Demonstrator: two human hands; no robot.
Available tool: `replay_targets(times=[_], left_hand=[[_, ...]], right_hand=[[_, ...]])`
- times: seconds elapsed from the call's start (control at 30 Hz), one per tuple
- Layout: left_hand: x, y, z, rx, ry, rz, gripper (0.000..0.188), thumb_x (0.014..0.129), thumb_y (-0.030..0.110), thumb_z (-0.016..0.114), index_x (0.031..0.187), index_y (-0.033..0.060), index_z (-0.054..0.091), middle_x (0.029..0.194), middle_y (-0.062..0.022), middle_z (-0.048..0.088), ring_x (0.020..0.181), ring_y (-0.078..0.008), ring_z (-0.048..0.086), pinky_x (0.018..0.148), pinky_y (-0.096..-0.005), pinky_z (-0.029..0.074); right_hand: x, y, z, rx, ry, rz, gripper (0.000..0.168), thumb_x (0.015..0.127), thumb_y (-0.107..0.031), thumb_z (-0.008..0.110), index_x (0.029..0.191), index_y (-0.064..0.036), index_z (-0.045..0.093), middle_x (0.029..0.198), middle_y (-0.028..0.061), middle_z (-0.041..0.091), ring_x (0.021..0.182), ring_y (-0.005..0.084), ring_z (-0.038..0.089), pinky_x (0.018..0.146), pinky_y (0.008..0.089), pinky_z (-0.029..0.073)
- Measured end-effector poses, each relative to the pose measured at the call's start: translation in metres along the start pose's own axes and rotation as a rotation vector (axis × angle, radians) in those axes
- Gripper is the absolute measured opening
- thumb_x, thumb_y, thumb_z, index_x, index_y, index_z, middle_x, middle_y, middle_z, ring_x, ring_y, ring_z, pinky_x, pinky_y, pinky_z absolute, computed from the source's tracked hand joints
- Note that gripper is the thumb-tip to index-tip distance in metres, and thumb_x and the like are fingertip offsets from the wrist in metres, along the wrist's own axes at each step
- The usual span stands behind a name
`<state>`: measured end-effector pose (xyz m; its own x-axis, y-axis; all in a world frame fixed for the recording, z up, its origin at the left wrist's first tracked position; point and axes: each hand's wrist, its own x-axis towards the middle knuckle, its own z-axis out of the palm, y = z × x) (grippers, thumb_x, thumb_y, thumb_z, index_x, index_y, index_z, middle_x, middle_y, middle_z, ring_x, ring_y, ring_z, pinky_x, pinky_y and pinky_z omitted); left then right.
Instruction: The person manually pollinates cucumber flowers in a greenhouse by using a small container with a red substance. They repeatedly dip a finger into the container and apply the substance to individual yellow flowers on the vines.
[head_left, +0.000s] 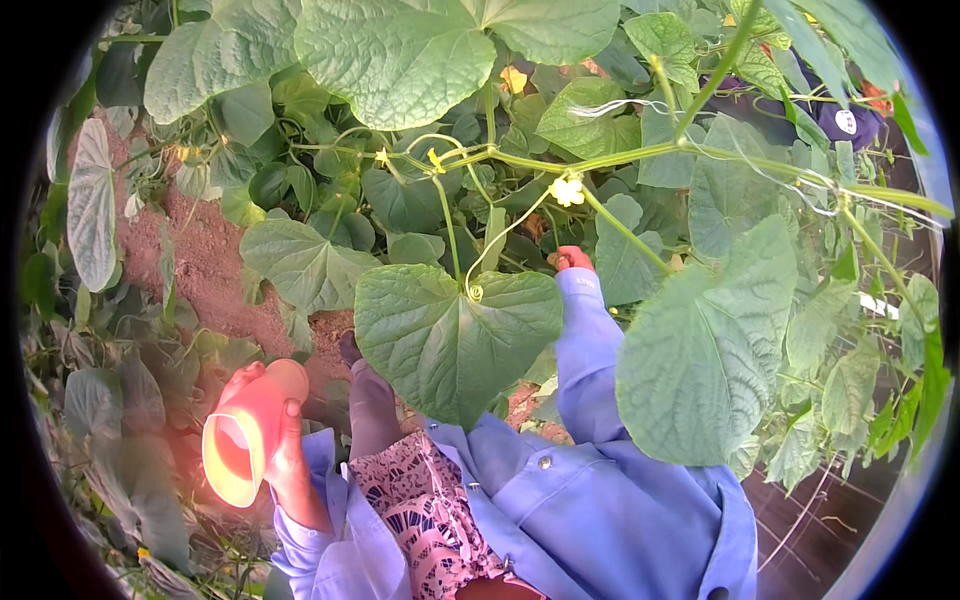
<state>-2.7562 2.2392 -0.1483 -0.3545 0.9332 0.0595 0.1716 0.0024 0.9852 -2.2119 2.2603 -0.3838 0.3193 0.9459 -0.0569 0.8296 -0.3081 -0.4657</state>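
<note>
My left hand, low on the left, is wrapped around a pale cup-like container, tilted with its wide mouth towards me; a reddish glare lies over it. My right hand reaches into the foliage near the centre, at a thin green stem. Its fingers are partly hidden, so whether they grip anything cannot be told. Above it, a vine stem that looks like cucumber runs across the view with a yellow flower. A broad leaf hangs between my arms, and another large leaf covers part of my right sleeve.
Dense leaves surround both arms, with reddish soil showing at the left. White twine runs along the vine at the right. Dark purple fabric shows behind leaves at the upper right. Dark ground covering lies at the lower right.
</note>
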Motion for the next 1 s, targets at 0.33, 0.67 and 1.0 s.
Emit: replay_targets(times=[0.33,0.67,1.0], left_hand=[[-0.033,0.078,-0.013,-0.174,-0.013,-0.103,0.056,0.073,-0.002,0.069,0.122,0.0025,0.044,0.119,-0.0111,0.051,0.111,-0.0223,0.049,0.096,-0.0372,0.039],[-0.034,0.133,-0.034,-0.05,0.201,-0.103,0.048,0.074,0.006,0.073,0.116,0.0015,0.051,0.108,-0.0076,0.059,0.097,-0.0167,0.056,0.085,-0.0304,0.046],[0.006,0.123,-0.074,-0.072,0.316,-0.079,0.043,0.071,0.003,0.074,0.109,-0.0012,0.055,0.096,-0.006,0.061,0.085,-0.0142,0.059,0.077,-0.0283,0.048]], right_hand=[[-0.025,-0.197,-0.034,1.404,-0.193,0.598,0.024,0.086,-0.022,0.056,0.109,-0.017,0.055,0.086,0.0054,0.058,0.08,0.0178,0.057,0.072,0.0317,0.047],[0.065,-0.299,-0.068,1.641,0.008,0.495,0.039,0.089,-0.049,0.046,0.119,-0.025,0.05,0.114,0.002,0.052,0.111,0.0168,0.048,0.094,0.0353,0.038],[0.087,-0.279,-0.108,1.411,0.028,0.662,0.025,0.087,-0.032,0.052,0.109,-0.019,0.054,0.109,0.0023,0.057,0.094,0.0165,0.056,0.084,0.0379,0.045]])
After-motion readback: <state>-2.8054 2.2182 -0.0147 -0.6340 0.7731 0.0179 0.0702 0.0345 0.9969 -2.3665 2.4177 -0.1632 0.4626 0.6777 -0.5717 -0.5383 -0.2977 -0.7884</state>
